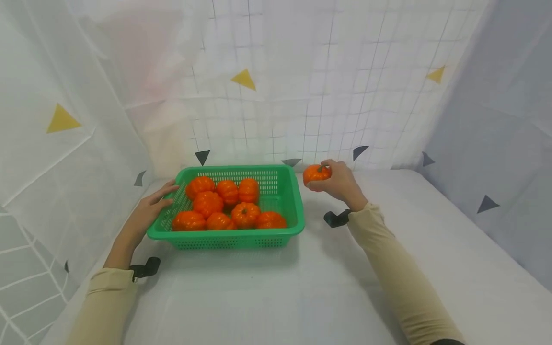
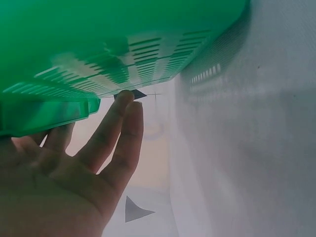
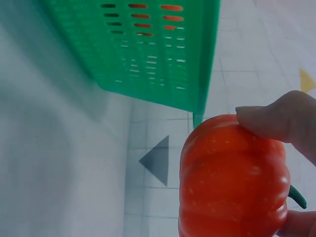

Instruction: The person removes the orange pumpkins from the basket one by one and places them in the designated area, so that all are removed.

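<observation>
A green plastic basket (image 1: 233, 234) with slotted walls holds several small ribbed orange pumpkins (image 1: 246, 214). My left hand (image 1: 151, 209) rests at its left rim. Two of its fingers (image 2: 129, 140) stretch fairly straight along the outside of the wall in the left wrist view; the others are partly hidden behind the rim. Beyond the basket's right side, my right hand (image 1: 340, 184) holds one small pumpkin (image 3: 232, 180) between thumb and fingers. That pumpkin's green stem (image 3: 297, 197) points toward the palm, and it hangs above the white table, apart from the basket.
The white-covered table (image 1: 276, 297) reaches back to a white gridded sheet (image 1: 353, 96). A pale sheet (image 1: 39, 182) hangs on the left and a grey one (image 1: 504, 120) on the right. Yellow and dark triangles mark the sheets.
</observation>
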A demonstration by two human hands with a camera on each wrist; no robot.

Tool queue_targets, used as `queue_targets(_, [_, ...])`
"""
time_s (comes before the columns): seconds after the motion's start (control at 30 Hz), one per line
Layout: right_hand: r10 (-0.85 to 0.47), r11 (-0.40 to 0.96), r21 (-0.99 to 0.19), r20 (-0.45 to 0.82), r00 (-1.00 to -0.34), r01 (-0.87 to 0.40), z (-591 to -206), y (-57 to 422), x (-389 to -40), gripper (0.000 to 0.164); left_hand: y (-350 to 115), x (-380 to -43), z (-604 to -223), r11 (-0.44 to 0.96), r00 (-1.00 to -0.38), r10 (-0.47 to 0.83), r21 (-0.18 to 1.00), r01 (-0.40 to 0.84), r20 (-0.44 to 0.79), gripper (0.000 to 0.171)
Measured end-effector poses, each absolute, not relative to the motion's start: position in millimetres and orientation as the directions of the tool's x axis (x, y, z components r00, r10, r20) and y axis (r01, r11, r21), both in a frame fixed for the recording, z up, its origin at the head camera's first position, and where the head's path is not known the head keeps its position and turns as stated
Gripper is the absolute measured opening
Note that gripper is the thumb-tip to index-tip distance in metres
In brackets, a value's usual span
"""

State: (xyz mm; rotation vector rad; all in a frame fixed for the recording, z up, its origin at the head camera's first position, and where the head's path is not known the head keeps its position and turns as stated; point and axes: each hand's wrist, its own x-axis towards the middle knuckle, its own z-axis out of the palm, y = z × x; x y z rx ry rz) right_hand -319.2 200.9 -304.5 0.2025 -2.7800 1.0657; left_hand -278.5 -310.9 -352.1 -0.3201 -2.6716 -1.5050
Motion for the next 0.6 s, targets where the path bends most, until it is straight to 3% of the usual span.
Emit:
queue_targets(0.4, [-0.035, 0.745, -0.653, 0.166, -0.986, -0.136, -326.2, 208.0, -333.7, 0.084, -309.5, -276.9, -351.3, 0.528, -0.981, 0.138, 0.829, 0.187, 0.133, 0.055])
queue_targets(0.6, [-0.015, 0.733, -0.668, 0.177, -0.984, -0.132, -335.0, 209.4, -335.8, 0.073, -310.2, -277.5, -351.4, 0.521, -0.982, 0.139, 0.835, 0.180, 0.125, 0.055])
